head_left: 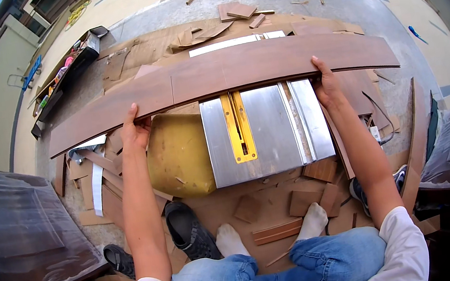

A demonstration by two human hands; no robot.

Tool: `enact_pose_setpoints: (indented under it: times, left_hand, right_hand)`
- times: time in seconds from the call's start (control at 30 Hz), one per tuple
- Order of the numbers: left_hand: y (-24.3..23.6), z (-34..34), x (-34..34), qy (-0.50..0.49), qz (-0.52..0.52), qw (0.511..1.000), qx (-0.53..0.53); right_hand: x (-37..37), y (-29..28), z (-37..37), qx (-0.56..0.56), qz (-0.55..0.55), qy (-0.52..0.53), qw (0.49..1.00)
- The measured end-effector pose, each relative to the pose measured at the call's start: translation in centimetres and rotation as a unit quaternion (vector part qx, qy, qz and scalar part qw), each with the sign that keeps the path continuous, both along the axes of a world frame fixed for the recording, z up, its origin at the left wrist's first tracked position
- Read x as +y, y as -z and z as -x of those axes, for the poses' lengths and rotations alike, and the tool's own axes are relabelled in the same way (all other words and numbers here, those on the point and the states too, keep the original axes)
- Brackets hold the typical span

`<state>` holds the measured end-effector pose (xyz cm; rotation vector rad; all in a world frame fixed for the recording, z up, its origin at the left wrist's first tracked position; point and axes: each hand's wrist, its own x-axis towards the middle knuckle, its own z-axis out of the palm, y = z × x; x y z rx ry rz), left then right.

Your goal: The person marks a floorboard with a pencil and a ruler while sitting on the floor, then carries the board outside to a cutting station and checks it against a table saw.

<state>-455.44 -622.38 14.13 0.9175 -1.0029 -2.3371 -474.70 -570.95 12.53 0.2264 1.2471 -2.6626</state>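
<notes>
A long brown floorboard plank [248, 62] spans crosswise over the far part of a table saw [270, 128]. My left hand [135, 132] grips the plank's near edge left of the saw, thumb on top and fingers underneath. With its thumb also on top, my right hand [326, 83] holds the same edge near the saw's right side. Thin lines cross the plank's face left of its middle. The saw has a silver metal top and a yellow slotted insert [239, 129]; the plank hides the insert's far end. A yellow body part [178, 156] bulges beside the saw top.
Wood offcuts [304, 201] lie on cardboard around my socked feet. Dark clogs [187, 227] and other shoes stand nearby. A long black box [71, 64] of supplies sits at the far left. Plastic-covered furniture [23, 229] flanks me. More board pieces [237, 10] lie beyond the saw.
</notes>
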Motion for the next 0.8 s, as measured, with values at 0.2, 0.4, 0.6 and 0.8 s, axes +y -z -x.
enact_pose_setpoints:
  times: [0.2,0.4,0.6,0.8]
  left_hand:
    - [-0.1,-0.3,0.2,-0.001,0.006,1.000,-0.004]
    - [-0.5,-1.0,0.7,0.005,0.017,1.000,0.005]
    - [-0.4,-1.8,0.8,0.007,0.027,1.000,0.005]
    - [-0.4,-2.8,1.0,0.011,0.030,0.999,0.004]
  right_hand:
    - [0.9,0.3,-0.2,-0.020,0.030,-0.021,0.999]
    - [1.0,0.0,-1.5,-0.023,0.020,-0.019,0.999]
    - [1.2,0.0,-2.0,-0.017,0.023,-0.023,0.999]
    - [1.7,0.2,-3.2,-0.019,0.016,-0.027,0.999]
